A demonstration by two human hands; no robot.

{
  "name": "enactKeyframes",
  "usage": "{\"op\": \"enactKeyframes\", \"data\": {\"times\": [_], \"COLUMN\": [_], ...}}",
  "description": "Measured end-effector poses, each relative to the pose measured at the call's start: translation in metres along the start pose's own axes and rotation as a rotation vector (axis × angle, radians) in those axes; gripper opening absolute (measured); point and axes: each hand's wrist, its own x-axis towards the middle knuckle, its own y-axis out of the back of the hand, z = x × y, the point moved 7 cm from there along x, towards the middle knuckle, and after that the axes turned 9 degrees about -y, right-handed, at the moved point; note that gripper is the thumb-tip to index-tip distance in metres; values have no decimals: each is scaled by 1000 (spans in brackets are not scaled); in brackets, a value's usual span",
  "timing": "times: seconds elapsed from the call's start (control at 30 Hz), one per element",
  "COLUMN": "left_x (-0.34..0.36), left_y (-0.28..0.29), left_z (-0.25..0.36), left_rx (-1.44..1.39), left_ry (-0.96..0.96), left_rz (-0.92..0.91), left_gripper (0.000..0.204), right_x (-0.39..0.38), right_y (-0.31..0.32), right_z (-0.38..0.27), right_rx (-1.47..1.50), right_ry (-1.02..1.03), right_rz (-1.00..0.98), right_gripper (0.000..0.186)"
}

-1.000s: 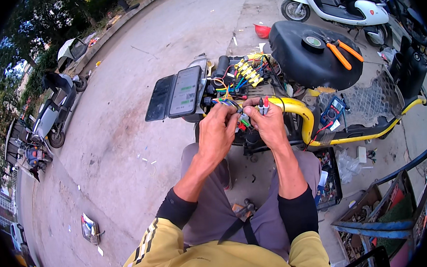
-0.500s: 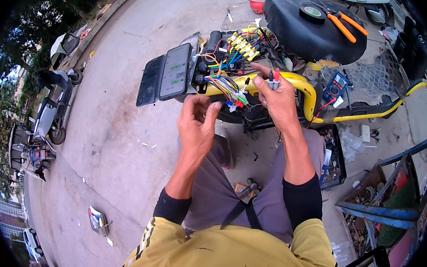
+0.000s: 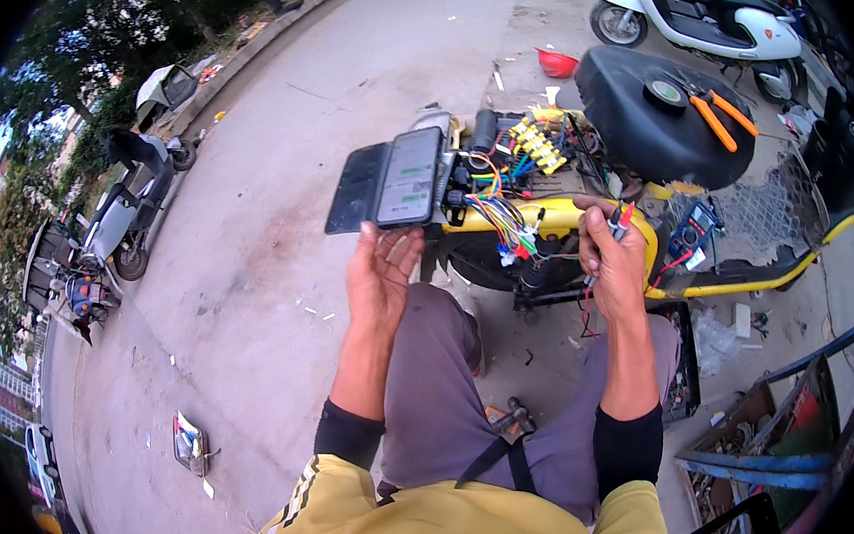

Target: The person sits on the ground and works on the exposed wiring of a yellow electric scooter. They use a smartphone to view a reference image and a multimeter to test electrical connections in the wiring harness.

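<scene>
My left hand [image 3: 380, 276] is open, thumb and fingers apart, just below the near edge of a phone [image 3: 408, 178] in a dark flip case; whether the fingertips touch it I cannot tell. The phone lies lit at the left end of a yellow scooter frame [image 3: 563, 213]. My right hand [image 3: 615, 262] is closed around multimeter probes [image 3: 624, 221], a red one showing, in front of the frame. Between my hands hangs a bundle of coloured wires [image 3: 509, 220] with small connectors. Behind it sits a row of yellow terminal blocks [image 3: 538, 146].
A blue multimeter [image 3: 693, 230] rests on the scooter's floorboard at the right. Orange-handled pliers [image 3: 721, 120] lie on a black seat-shaped cover [image 3: 625, 101]. A hammer [image 3: 515, 417] is on the ground between my legs. A blue metal rack [image 3: 758, 464] stands at the lower right.
My left hand has moved from beside the wires to the phone's near edge. The right hand has drawn back slightly, still holding the probes. The view has shifted, so the scooter appears lower and further right.
</scene>
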Motion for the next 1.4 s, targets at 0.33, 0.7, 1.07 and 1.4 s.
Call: {"op": "enactKeyframes", "data": {"times": [0.33,0.7,1.07,1.4], "left_x": [15,8,-91,-214], "left_y": [0,-5,33,86], "left_z": [14,23,14,-36], "left_rx": [17,79,-1,65], "left_ry": [33,-98,-161,156], "left_rz": [16,-70,-169,-146], "left_gripper": [38,36,42,54], "right_x": [-7,-10,-44,-148], "right_y": [18,25,20,1], "right_z": [-10,-11,-9,90], "right_rx": [-17,3,-123,-94], "right_ry": [-12,-31,-79,-336], "right_rz": [-7,-11,-12,-120], "right_gripper": [39,33,34,41]}}
